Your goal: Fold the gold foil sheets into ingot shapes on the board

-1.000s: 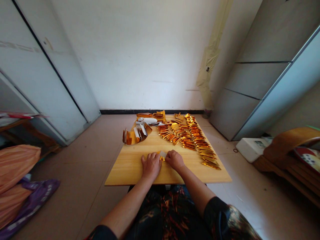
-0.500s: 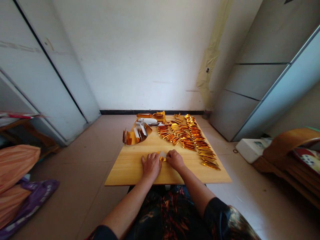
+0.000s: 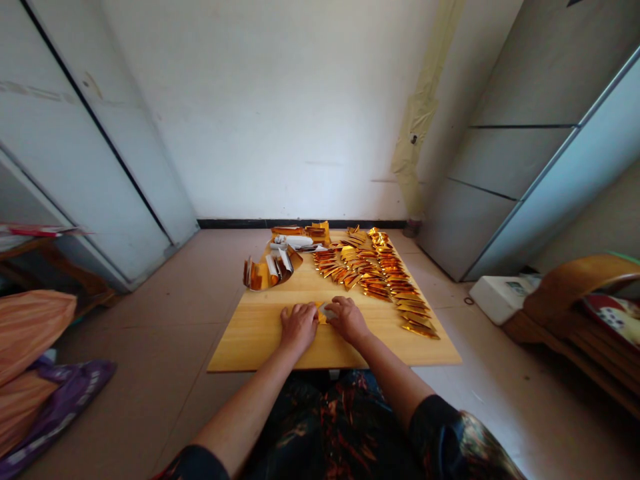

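Observation:
A small sheet of gold foil paper (image 3: 322, 317), partly folded with a pale side showing, lies on the wooden board (image 3: 260, 333) between my two hands. My left hand (image 3: 299, 328) has its fingers bent down and closed on the sheet's left edge. From the right, my right hand (image 3: 347, 319) grips the other edge with curled fingers, partly covering it. Beyond them, rows of folded gold foil pieces (image 3: 380, 267) fill the right half of the board. At the far left, curled loose foil sheets (image 3: 273, 268) stand with their white backs partly showing.
More foil bundles (image 3: 300, 232) and a white roll (image 3: 294, 242) sit at the board's far edge. A wall (image 3: 280, 133) rises behind. To the left are orange and purple bags (image 3: 60, 400); on the right, a white box (image 3: 500, 297) and wooden furniture (image 3: 565, 300).
My right hand has shifted slightly left and its fingers have extended over the foil paper. My left hand stays at the sheet's left side. The view has moved a little.

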### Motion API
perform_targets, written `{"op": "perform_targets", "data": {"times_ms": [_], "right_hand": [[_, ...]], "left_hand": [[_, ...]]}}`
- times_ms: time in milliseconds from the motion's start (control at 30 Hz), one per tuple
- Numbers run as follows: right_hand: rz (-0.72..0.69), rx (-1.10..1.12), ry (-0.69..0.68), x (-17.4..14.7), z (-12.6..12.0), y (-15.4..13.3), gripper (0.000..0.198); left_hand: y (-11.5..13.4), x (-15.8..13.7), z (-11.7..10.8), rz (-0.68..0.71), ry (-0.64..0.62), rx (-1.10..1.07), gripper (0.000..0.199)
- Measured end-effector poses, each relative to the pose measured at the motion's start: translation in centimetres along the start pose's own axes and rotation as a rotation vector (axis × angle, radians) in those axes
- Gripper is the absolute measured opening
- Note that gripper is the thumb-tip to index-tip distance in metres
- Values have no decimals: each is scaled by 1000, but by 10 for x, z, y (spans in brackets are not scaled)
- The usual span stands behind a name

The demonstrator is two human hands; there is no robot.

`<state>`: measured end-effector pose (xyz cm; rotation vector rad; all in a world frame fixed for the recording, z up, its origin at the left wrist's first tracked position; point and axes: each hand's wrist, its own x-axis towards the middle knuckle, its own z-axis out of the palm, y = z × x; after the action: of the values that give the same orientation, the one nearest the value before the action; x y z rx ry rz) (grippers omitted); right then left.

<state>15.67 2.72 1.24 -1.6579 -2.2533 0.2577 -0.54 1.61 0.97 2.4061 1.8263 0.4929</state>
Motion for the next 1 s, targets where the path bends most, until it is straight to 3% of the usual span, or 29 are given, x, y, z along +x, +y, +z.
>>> {"op": "perform_targets", "data": {"times_ms": [167,300,467,600,733,867,1000], "right_hand": [[-202,-56,-53,-12,-3,-11,20],[-195,-99,-66,-18,-5,-22,20],[-156,-128,-65,-20,-1,-28,22],[-147,-97,-67,-18,-1,-26,26],[-147,-57,-103,-14,-6,-20,29],[-239,38,-134,-8,-6,-2,33],[-337,145,-71,-6,1,21,30]], "left_hand": [[-18,18,0,86,-66,-106,19],[-24,23,1,169,-13,-144,19],[-20,10,-1,152,129,-136,19],[-18,-3,-3,171,105,-134,22],[-19,-11,-3,211,34,-122,32],[-20,-18,-4,259,16,-73,34],[-23,-22,-7,311,12,-53,30]]}}
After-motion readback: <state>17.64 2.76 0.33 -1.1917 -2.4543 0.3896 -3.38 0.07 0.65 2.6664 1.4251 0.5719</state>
